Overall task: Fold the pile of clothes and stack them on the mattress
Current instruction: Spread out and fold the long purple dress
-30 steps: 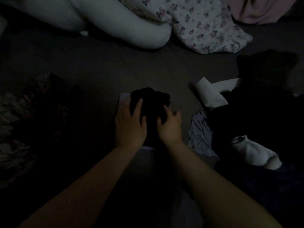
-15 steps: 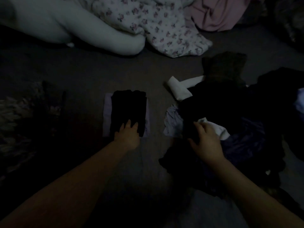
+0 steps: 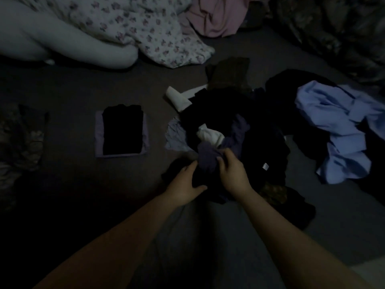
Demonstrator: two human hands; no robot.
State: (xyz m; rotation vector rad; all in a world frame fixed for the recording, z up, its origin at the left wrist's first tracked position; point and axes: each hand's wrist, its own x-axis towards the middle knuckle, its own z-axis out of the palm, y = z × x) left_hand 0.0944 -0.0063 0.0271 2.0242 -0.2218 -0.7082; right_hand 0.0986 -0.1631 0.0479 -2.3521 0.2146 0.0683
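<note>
Both grips closed on dusky purple garment [image 3: 208, 157] at pile's [image 3: 239, 130] near edge: left hand [image 3: 185, 184], right hand [image 3: 231, 170]; folded stack [image 3: 121, 130] leftward on mattress [image 3: 73, 86].

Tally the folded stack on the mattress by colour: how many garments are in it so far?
Black: 1, the folded black garment on top
Lavender: 1, the folded lavender garment beneath it
Total: 2 that can be told apart

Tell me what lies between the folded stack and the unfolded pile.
In the head view, only bare dark mattress separates the folded stack from the unfolded pile.
</note>
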